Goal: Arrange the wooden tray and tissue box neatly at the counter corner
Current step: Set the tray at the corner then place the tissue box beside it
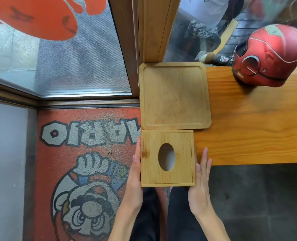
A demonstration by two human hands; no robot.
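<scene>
A square wooden tray (174, 95) with a raised rim lies flat in the far left corner of the wooden counter (259, 129), against the window frame. Just in front of it stands the wooden tissue box (167, 158), a square bamboo box with an oval hole in its top, its far edge touching the tray. My left hand (135, 173) is pressed flat against the box's left side. My right hand (201, 178) lies flat against its right side, fingers straight. The box's near part overhangs or sits at the counter's front edge.
A red helmet (268, 56) rests at the counter's far edge, right of the tray. A wooden post (154, 28) rises behind the tray. Glass windows stand left and behind. A red doormat (85, 171) with a cartoon figure covers the floor at left.
</scene>
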